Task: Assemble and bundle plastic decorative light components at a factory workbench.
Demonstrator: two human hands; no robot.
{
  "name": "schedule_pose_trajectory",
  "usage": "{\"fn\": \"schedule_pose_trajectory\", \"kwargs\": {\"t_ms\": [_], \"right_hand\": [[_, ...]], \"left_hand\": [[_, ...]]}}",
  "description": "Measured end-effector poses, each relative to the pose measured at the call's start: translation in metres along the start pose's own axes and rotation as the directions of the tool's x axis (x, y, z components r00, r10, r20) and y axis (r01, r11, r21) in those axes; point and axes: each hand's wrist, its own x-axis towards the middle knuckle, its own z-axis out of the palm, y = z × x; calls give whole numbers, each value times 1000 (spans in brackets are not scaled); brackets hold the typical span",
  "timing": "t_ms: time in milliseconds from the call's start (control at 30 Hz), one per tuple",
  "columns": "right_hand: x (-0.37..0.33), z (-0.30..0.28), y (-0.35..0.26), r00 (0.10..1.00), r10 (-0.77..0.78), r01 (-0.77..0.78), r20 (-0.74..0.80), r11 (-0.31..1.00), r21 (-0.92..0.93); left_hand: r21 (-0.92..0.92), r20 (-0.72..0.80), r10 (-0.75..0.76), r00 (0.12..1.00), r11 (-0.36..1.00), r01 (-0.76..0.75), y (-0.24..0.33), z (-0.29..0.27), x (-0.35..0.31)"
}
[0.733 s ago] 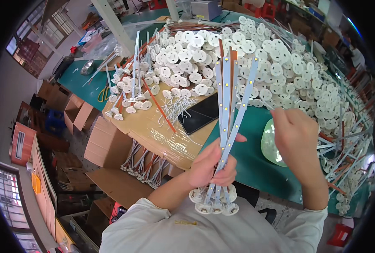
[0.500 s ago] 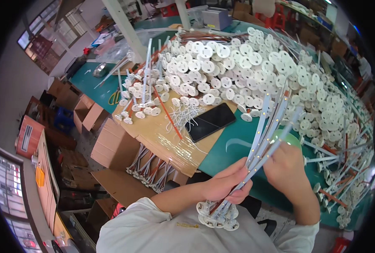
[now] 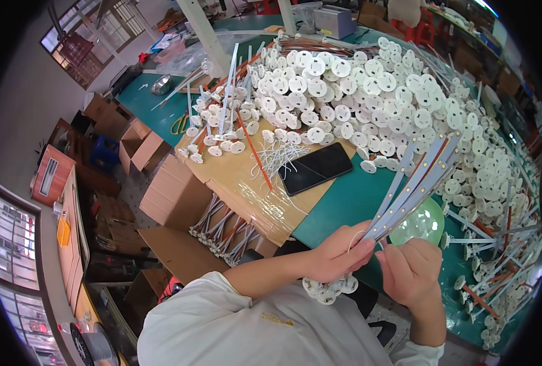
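Observation:
My left hand (image 3: 343, 249) is closed around a bundle of LED strips (image 3: 414, 189), pale grey-blue with small yellowish LEDs and some orange-brown edges. The strips fan out up and to the right. Their round white end discs (image 3: 329, 288) hang below the hand. A thin white tie (image 3: 353, 241) curves over my left fingers beside the strips. My right hand (image 3: 410, 268) is closed just right of the bundle, pinching what looks like the tie's end; its fingertips partly hide it. A translucent green bowl (image 3: 418, 224) stands behind my right hand, partly covered by the strips.
A large heap of disc-ended strips (image 3: 368, 91) covers the green table's (image 3: 326, 222) far and right sides. On brown cardboard (image 3: 246, 192) lie loose white ties (image 3: 277, 161), and a black phone (image 3: 317, 169) overlaps its edge. A carton (image 3: 222, 238) below holds more bundles.
My right hand has come down from the strips' middle to beside my left hand. The bundle leans further right, and its discs have risen. The white tie now curves at my left fingers.

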Motion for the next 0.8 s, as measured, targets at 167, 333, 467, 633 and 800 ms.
{"fn": "schedule_pose_trajectory", "kwargs": {"t_ms": [167, 333, 467, 633, 800], "right_hand": [[-5, 8, -13, 995, 88, -86, 38, 995, -42], [19, 4, -17, 974, 198, -217, -114, 958, -189], [24, -1, -25, 986, 162, -156, 30, 977, -148], [8, 3, -21, 979, 169, -138, 115, 962, -237], [2, -14, 6, 979, 125, -160, 159, 960, 231]], "left_hand": [[62, -26, -24, 999, 998, 26, -3, 0, 3], [502, -131, 221, 966, 855, -128, -8, 4, 7], [601, -115, 258, 959, 787, -140, -2, 9, 10], [637, -66, 247, 967, 756, -149, 0, 1, 8], [392, 148, 19, 989, 917, -77, 15, -11, 3]]}}
